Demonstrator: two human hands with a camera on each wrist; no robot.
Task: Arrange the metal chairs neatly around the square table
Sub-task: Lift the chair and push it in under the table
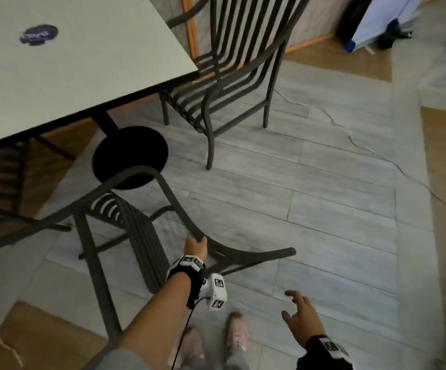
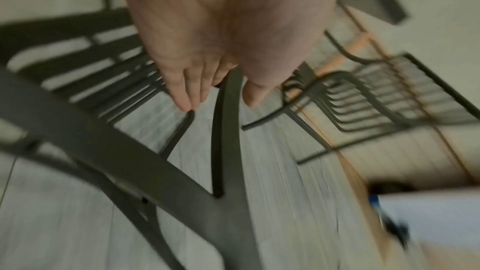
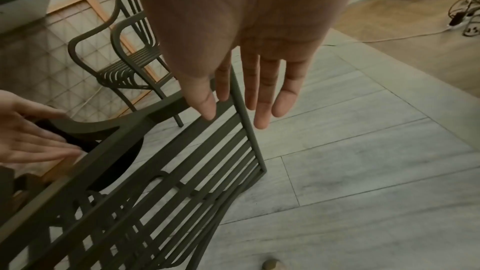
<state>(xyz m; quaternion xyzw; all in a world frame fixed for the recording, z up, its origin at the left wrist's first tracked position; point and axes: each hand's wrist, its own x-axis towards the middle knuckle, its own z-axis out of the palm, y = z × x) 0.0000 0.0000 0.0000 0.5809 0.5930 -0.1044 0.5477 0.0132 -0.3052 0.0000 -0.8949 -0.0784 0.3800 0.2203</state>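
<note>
The square grey table (image 1: 83, 62) fills the upper left of the head view, on a black round base (image 1: 129, 156). A dark metal slatted chair (image 1: 141, 231) stands just in front of me, near the table's front corner. My left hand (image 1: 196, 245) touches its curved armrest (image 1: 173, 201). In the blurred left wrist view the armrest bar (image 2: 226, 151) runs between my straight fingers (image 2: 187, 93) and thumb. My right hand (image 1: 300, 316) hovers with fingers spread, holding nothing, above the chair's slatted back (image 3: 182, 171). A second metal chair (image 1: 232, 76) stands at the table's right side.
A third chair (image 1: 0, 182) sits partly under the table at the left. A thin cable (image 1: 350, 134) trails across the grey floor planks to the right. A white panel and dark gear (image 1: 377, 22) lean at the back right. My shoes (image 1: 236, 335) are below.
</note>
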